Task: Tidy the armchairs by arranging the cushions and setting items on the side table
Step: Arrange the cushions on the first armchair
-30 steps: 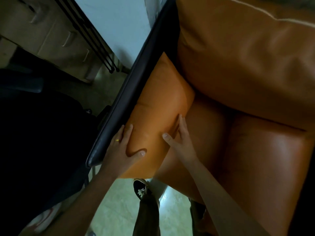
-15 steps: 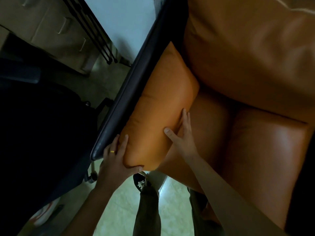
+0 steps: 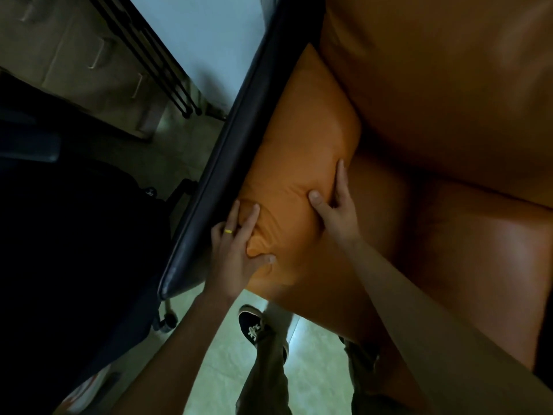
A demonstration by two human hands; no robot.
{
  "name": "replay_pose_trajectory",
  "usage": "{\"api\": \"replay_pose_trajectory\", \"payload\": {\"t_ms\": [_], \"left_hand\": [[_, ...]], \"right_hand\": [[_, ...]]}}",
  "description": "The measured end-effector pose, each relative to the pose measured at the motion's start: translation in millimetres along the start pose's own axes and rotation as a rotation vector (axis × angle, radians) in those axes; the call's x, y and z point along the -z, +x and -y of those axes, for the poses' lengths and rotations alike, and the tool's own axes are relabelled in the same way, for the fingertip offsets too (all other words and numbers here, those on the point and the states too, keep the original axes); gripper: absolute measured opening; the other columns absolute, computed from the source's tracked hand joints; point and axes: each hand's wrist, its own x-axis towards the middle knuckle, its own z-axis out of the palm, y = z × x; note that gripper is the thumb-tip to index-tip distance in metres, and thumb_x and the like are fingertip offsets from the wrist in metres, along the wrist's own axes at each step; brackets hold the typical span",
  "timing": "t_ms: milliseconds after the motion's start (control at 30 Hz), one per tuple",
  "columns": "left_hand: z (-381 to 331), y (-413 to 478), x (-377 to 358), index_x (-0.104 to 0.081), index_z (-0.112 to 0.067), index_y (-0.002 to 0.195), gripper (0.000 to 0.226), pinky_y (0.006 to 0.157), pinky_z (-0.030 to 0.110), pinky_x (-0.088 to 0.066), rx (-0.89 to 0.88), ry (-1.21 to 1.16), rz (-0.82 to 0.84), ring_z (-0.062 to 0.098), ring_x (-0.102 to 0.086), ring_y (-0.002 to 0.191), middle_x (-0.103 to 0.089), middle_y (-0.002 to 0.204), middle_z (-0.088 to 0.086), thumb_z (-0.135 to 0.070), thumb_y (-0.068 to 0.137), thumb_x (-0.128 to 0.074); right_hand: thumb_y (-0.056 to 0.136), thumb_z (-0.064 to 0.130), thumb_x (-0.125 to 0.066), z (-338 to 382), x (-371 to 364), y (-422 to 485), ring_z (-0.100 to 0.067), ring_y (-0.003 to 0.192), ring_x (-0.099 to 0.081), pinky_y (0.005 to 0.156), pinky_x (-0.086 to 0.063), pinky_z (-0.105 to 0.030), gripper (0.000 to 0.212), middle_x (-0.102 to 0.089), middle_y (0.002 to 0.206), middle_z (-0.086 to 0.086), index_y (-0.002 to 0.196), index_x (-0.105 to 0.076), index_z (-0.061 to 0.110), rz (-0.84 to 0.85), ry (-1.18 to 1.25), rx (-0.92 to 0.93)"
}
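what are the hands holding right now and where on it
Both grip the orange side cushion: the left hand pinches its near corner by the black armrest, the right hand clasps its seat-side edge.

dim, soft and slightly blurred; sheen on the orange seat (image 3: 484, 265), deep black shadow at left, wide-angle bending edges.

Pale tiled floor (image 3: 230, 363), black shoe (image 3: 253, 326), drawer cabinet (image 3: 89, 55), dark wheeled chair (image 3: 74, 235)
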Motion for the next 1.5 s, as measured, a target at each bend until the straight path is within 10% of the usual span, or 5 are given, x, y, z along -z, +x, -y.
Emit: {"api": "replay_pose_trajectory", "payload": {"t_ms": [400,733,1200,1500], "left_hand": [[-27,-16,21,0.015,-0.053,0.152,0.102,0.121,0.057,-0.015,-0.009,0.136,0.004,0.023,0.0,0.153,0.007,0.169,-0.005,-0.085,0.078,-0.048],[-30,26,-5,0.013,-0.041,0.157,0.104,0.121,0.053,-0.02,0.022,0.188,-0.103,0.027,-0.012,0.154,0.002,0.17,0.004,-0.088,0.077,-0.035],[-64,22,-24,0.004,-0.027,0.161,0.117,0.119,0.062,-0.014,0.211,0.255,-0.177,0.035,-0.015,0.152,-0.003,0.169,0.007,-0.096,0.073,-0.031],[-19,-20,-12,0.02,-0.039,0.155,0.123,0.121,0.052,-0.018,0.158,0.175,-0.04,0.027,0.0,0.154,0.012,0.169,0.001,-0.092,0.069,-0.049]], "right_hand": [[0.094,0.056,-0.06,29,-1,-27,-0.012,0.155,-0.004,0.123,-0.022,-0.047,0.076,0.008,0.167,0.02,0.153,-0.012,0.058,0.067,-0.26,0.086],[0.103,0.059,-0.03,55,3,45,-0.024,0.15,0.031,0.122,0.013,-0.052,0.067,0.018,0.167,0.011,0.16,-0.001,0.038,0.205,-0.925,0.476],[0.102,0.059,-0.027,91,-11,91,-0.023,0.157,0.002,0.124,0.001,-0.056,0.066,-0.015,0.168,0.003,0.16,-0.02,0.029,0.404,-1.229,0.758],[0.103,0.056,-0.028,121,18,168,-0.025,0.156,0.007,0.124,0.004,-0.038,0.07,-0.004,0.17,0.001,0.162,-0.01,0.023,0.291,-1.191,0.428]]}}
